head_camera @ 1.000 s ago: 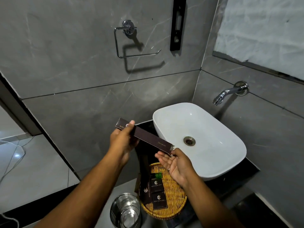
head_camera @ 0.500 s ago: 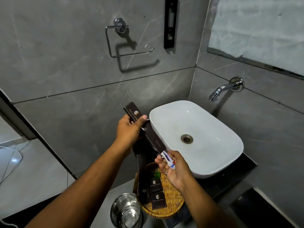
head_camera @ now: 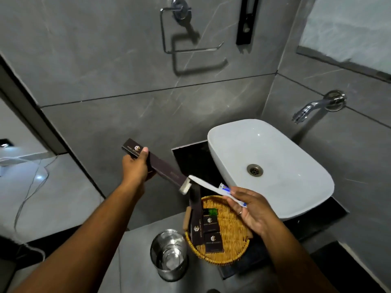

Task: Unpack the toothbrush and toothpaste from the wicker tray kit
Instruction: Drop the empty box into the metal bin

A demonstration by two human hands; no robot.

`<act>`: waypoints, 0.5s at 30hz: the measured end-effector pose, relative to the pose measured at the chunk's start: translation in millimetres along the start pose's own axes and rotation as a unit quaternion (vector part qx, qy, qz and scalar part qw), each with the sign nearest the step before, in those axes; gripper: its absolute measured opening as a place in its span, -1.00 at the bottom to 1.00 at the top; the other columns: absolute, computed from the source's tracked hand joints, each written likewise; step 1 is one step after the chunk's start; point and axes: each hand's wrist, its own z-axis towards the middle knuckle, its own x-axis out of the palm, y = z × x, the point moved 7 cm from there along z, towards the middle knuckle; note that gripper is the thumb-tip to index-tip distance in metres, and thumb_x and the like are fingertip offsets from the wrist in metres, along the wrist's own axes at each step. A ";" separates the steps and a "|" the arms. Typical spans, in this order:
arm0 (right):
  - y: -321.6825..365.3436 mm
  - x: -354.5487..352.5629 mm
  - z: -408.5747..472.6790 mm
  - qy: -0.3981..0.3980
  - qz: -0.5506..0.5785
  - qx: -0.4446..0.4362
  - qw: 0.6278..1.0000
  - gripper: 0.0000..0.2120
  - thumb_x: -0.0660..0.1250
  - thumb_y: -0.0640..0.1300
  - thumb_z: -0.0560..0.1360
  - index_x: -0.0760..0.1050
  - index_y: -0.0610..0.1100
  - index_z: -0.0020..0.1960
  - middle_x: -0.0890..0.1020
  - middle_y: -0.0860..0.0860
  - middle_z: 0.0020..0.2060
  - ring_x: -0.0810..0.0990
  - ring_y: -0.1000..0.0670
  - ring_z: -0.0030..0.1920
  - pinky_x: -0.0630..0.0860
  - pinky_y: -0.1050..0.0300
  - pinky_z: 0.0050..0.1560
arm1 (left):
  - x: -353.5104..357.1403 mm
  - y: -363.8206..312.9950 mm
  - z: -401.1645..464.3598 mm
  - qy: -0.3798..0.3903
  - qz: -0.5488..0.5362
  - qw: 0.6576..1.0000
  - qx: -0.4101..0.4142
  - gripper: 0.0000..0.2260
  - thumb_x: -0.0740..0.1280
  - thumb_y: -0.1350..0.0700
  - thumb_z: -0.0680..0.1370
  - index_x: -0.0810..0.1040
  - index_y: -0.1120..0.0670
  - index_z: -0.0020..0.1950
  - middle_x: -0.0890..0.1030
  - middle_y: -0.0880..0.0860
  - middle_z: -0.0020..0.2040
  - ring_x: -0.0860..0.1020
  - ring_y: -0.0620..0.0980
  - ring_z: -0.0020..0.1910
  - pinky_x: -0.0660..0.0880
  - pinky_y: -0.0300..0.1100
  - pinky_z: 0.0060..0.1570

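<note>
**Toothbrush slides clear of its box above the wicker tray**

My left hand [head_camera: 135, 166] gripped the long dark kit box [head_camera: 156, 166] at its far-left end, thumb over the logo, its open mouth tilted down to the right. My right hand [head_camera: 251, 210] pinched the white toothbrush [head_camera: 208, 186] together with a small toothpaste tube [head_camera: 225, 189]. The brush's long axis ran on from the box's own line, up-left to down-right, its far tip just beside the box mouth; whether it had fully left the box, I could not tell. The right hand was plainly the nearer to both items, and they hung above the far rim of the wicker tray [head_camera: 230, 253], just left of the white basin [head_camera: 275, 149]. Half a second earlier only the tube's end had shown at the box mouth in my right fingers; by this moment the brush was drawn almost wholly out and my hands had moved well apart. More dark boxes [head_camera: 212, 233] lay in the tray, a steel cup [head_camera: 168, 256] at its left.
</note>
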 end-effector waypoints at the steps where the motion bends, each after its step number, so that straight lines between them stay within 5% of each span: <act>1: -2.3 -4.0 2.2 -0.010 -0.001 0.006 1.000 -0.77 0.40 -0.43 0.41 0.55 -0.45 0.06 0.67 -0.41 -0.01 0.73 -0.27 -0.11 0.66 0.14 -0.32 | -16.1 20.3 4.9 -0.020 0.018 0.999 -0.039 -0.75 0.26 -0.01 0.59 0.45 0.13 0.16 0.61 0.15 0.02 0.61 0.08 -0.14 0.59 -0.03 -0.13; 4: -9.1 -8.1 5.4 -0.036 -0.017 0.014 0.999 -0.81 0.39 -0.40 0.43 0.58 -0.41 0.04 0.68 -0.35 -0.01 0.74 -0.22 -0.11 0.66 0.15 -0.27 | -50.3 89.7 10.1 -0.035 0.090 0.983 -0.157 -0.67 0.18 -0.03 0.62 0.39 0.19 0.24 0.52 0.25 -0.05 0.51 0.13 -0.30 0.56 -0.06 -0.35; 7: -9.3 -11.6 1.0 -0.035 -0.099 0.006 0.994 -0.75 0.45 -0.23 0.43 0.62 -0.28 0.08 0.69 -0.20 0.00 0.72 -0.01 -0.11 0.64 0.18 -0.10 | -62.2 147.3 4.4 -0.014 0.105 0.965 -0.241 -0.81 0.21 0.08 0.62 0.38 0.20 0.08 0.48 0.24 -0.27 0.51 0.10 -0.56 0.50 -0.17 -0.65; 10: -28.1 -6.6 7.8 0.011 -0.095 0.087 0.992 -0.65 0.43 -0.19 0.36 0.60 -0.32 0.10 0.68 -0.25 -0.06 0.71 -0.10 -0.17 0.66 0.04 -0.05 | -68.0 206.2 2.8 0.036 0.131 0.929 -0.344 -0.84 0.30 0.20 0.57 0.46 0.29 -0.13 0.49 0.25 -0.33 0.51 0.13 -0.53 0.49 -0.21 -0.63; 13: -31.9 -5.7 14.9 -0.017 -0.090 0.091 0.992 -0.63 0.36 -0.25 0.36 0.54 -0.34 0.14 0.68 -0.22 -0.13 0.72 -0.01 -0.29 0.67 0.23 -0.24 | -69.5 250.6 10.2 0.076 0.168 0.904 -0.386 -0.89 0.33 0.28 0.52 0.53 0.34 -0.10 0.54 0.27 -0.28 0.56 0.11 -0.60 0.48 -0.20 -0.64; 15: -38.1 -3.2 20.1 -0.020 -0.102 0.086 0.991 -0.65 0.30 -0.26 0.42 0.51 -0.34 0.19 0.69 -0.21 -0.12 0.71 0.02 -0.32 0.65 0.28 -0.30 | -70.1 278.8 19.0 0.085 0.195 0.892 -0.398 -0.85 0.35 0.28 0.51 0.57 0.36 0.01 0.59 0.29 -0.18 0.64 0.18 -0.38 0.55 -0.15 -0.43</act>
